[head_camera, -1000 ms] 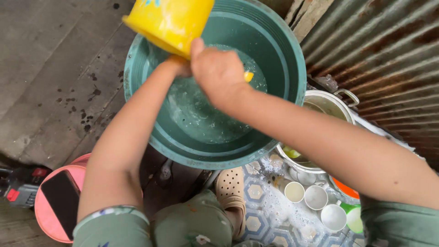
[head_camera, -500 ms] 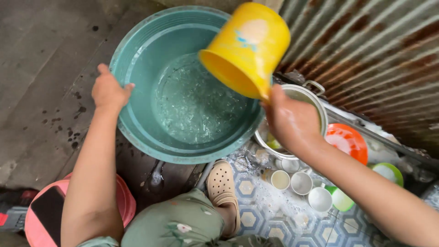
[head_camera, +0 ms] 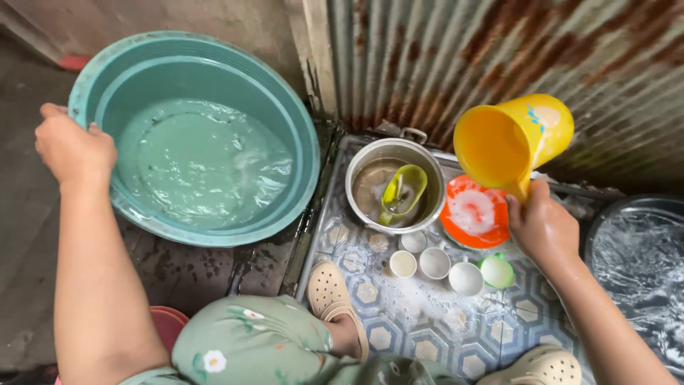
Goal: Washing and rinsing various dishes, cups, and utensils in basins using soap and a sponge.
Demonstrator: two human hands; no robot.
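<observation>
One teal basin, one metal pot, one yellow scoop. Small cups: five-ish (hard to tell). Two beige clogs.

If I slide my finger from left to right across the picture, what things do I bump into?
left hand → teal basin → steel pot → orange plate → yellow pitcher held by the right hand → dark tub of water.

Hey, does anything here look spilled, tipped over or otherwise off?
Nothing alarming. The yellow jug in the right hand is tipped sideways and looks empty. The floor tiles around the small cups are wet and soapy. The left hand grips the teal basin rim; its water is rippling.
</observation>
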